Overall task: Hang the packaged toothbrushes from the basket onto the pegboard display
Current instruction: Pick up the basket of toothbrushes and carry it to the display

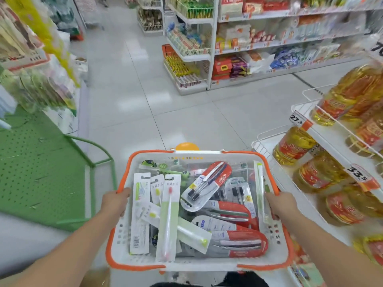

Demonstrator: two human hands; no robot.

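The left hand [116,201] grips the basket [196,264] by its left rim, fingers curled over the orange edge; the right hand [277,204] grips the right rim likewise; between them the toothbrush packs [209,183] lie loosely heaped, none yet hung; left of the left hand stands a green pegboard [39,166], likely the display; right of the right hand sit oil bottles [294,146] on a wire shelf; ahead runs the aisle floor [132,83]. The risk, as I judge it: tilting the basket could spill packs, or swinging it right could knock a bottle.
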